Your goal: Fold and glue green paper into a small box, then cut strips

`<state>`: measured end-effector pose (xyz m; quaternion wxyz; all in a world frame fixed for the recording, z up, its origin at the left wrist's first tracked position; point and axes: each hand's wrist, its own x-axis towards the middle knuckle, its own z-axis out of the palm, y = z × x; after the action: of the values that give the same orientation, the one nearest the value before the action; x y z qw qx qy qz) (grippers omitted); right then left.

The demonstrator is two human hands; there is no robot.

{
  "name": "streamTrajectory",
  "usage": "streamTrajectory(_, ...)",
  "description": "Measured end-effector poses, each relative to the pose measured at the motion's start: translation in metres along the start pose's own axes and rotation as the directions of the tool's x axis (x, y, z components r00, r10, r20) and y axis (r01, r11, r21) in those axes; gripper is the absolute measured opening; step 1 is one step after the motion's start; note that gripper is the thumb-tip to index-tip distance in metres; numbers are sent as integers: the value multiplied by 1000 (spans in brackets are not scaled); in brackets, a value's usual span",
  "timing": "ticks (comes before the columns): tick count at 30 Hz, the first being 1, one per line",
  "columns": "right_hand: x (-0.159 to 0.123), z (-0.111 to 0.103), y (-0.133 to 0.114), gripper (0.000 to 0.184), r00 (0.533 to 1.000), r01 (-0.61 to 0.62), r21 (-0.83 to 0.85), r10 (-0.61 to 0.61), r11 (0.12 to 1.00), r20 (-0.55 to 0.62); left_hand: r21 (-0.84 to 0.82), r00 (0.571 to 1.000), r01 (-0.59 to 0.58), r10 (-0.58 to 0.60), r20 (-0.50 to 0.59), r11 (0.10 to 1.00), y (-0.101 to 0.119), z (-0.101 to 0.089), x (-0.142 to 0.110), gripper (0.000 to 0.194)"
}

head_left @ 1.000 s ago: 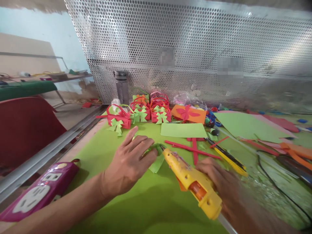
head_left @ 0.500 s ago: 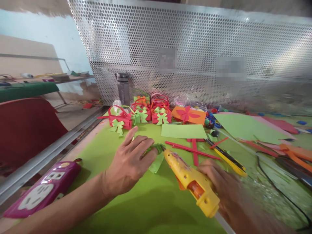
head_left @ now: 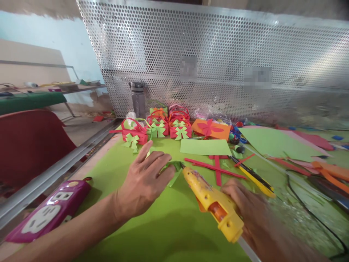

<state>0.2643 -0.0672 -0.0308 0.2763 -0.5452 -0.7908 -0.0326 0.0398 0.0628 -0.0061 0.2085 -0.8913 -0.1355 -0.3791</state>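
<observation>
My left hand (head_left: pixel 143 182) pinches a small folded green paper piece (head_left: pixel 174 169) against the green mat (head_left: pixel 152 225), index finger stretched forward. My right hand (head_left: pixel 253 214) grips a yellow glue gun (head_left: pixel 212 203) whose nozzle touches the paper piece right beside my left fingertips. Red paper strips (head_left: pixel 215 167) lie crossed just beyond the gun.
Red paper baskets with green bows (head_left: pixel 155 129) stand at the back by a perforated metal screen (head_left: pixel 218 58). Also there: an orange card (head_left: pixel 211 128), green sheets (head_left: pixel 205 146), a yellow cutter (head_left: pixel 253 176), a purple power strip (head_left: pixel 46 214) at the left, a black cable (head_left: pixel 305 203) at the right.
The green paper piece has been folded up narrower under my left fingers. The glue gun stays at the paper, barely shifted.
</observation>
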Motion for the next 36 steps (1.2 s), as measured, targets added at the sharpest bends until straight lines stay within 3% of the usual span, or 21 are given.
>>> streamTrajectory(14,0,5,0,11,998,35,-12,-36,999,-56,33,1000,-6,5,11,999,2,-2,1,21)
streamTrajectory(18,0,5,0,11,999,6,-29,-8,1000,-48,18,1000,-2,2,12,1000,2,-1,0,24)
streamTrajectory(22,3,-1,-3,12,998,61,-73,-62,995,-15,11,1000,4,-5,8,1000,1,0,-1,21)
streamTrajectory(31,0,4,0,12,999,12,-15,-12,1000,-42,16,1000,0,0,20,1000,2,-2,0,21)
streamTrajectory(36,0,6,-1,9,997,49,-18,-50,999,-57,36,1000,4,-5,2,999,2,-1,0,21)
